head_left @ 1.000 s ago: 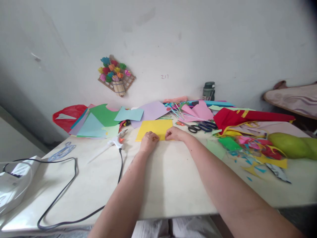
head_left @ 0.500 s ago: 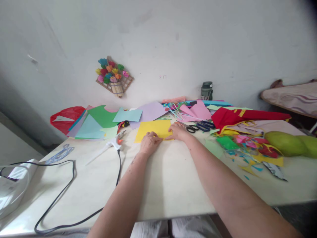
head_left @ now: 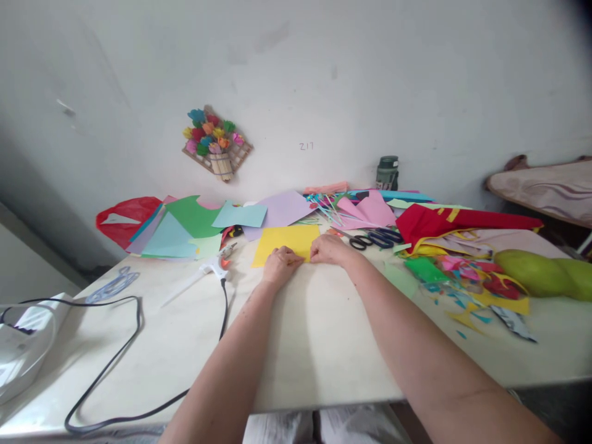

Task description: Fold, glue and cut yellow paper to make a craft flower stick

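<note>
A yellow sheet of paper (head_left: 287, 237) lies flat on the pale table. Its near edge is under the fingers of both hands. My left hand (head_left: 281, 265) is closed at the near edge, left of its middle, with the fingertips pressed on the paper. My right hand (head_left: 329, 249) has its fingers curled and pinched on the paper's near right corner. A small gap separates the two hands. The fingers partly hide the near edge.
A white glue gun (head_left: 215, 266) with a black cord lies to the left. Scissors (head_left: 361, 240), pink paper (head_left: 370, 209) and a red cloth (head_left: 425, 222) are at the right. Green paper (head_left: 192, 216) lies back left; a power strip (head_left: 32, 333) is far left.
My right hand has curled its spread fingers into a pinch and moved slightly left along the paper's near edge. My left hand stays nearly in place.
</note>
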Demonstrator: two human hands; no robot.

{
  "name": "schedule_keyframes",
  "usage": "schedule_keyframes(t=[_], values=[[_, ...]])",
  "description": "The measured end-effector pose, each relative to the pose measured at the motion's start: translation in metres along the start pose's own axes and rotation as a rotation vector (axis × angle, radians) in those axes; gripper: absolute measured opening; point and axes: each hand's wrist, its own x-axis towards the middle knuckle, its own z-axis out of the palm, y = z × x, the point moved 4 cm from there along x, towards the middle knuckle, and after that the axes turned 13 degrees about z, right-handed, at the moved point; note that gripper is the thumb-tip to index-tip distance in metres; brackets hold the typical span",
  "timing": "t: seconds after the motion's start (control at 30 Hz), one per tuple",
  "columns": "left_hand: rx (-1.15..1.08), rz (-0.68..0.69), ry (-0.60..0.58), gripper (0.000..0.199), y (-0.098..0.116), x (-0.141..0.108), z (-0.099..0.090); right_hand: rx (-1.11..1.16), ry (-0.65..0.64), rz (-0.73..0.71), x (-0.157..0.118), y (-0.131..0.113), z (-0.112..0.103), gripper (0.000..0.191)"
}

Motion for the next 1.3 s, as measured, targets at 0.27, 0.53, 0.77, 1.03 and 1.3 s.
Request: schedule_keyframes(t=[0.27, 0.53, 0.77, 1.03, 1.3], values=[[-0.072, -0.025, 0.043, 0.015, -0.001, 0.0, -0.004, -0.042, -0.006, -0.039, -0.004, -0.005, -0.003, 0.019], [-0.131, 0.032, 0.041, 0.004, -0.005, 0.004, -0.004, 0.025, 0.0, -0.067, 0.001, -0.002, 0.004, 0.023], [-0.175, 0.045, 0.062, 0.003, -0.007, 0.004, -0.003, 0.097, -0.033, -0.026, 0.008, -0.001, 0.016, 0.022], [-0.234, 0.084, 0.106, 0.003, -0.007, 0.002, -0.004, 0.017, 0.03, -0.106, 0.01, -0.009, 0.02, 0.024], [-0.301, 0.075, 0.121, 0.003, -0.011, 0.001, -0.003, -0.024, 0.047, -0.149, 0.005, -0.012, 0.017, 0.023]])
